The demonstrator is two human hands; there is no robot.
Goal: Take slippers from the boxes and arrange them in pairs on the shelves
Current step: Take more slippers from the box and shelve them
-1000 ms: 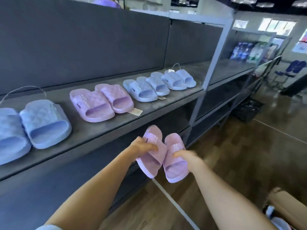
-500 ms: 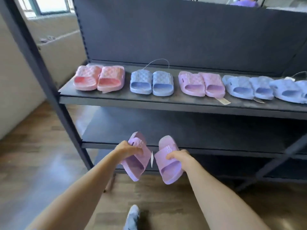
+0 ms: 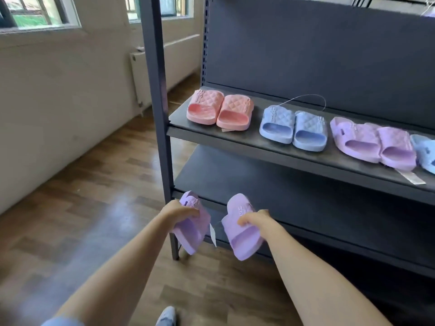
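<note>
**Lilac pair held apart, low at the rack's left end**

Lilac slippers hang one in each of your hands, in front of the lower shelf (image 3: 259, 184) and above the wooden floor (image 3: 82, 184). Your left grip (image 3: 179, 211) is curled over the strap of the left slipper (image 3: 191, 228). Your right grip (image 3: 255, 220) is closed the same way on the strap of the right slipper (image 3: 244, 238). Both have their long axis running steeply up and down, with the toe end up towards the rack and the open heel end down towards you. The left one is rolled partly onto its side. The two do not touch, and a white tag (image 3: 213, 235) dangles in the gap between them.

A second ago the slippers were pressed side by side. Half a second ago only a narrow slit parted them, and that gap is now wider. Your view has also swung left, so the grey upright post (image 3: 156, 90) now stands just beyond your left hand.

On the upper shelf (image 3: 270, 149), pairs sit in a row with their heels facing you. From the left they are a pink pair (image 3: 220, 109), a blue pair (image 3: 294, 127) with a thin loop of cord behind it, and a lilac pair (image 3: 372, 142). One pale blue slipper (image 3: 424, 151) is cut off at the edge of the picture.

Left of the rack are a white wall, a radiator (image 3: 138, 76) and a window (image 3: 40, 12). The tip of a shoe (image 3: 167, 316) shows at the bottom.
</note>
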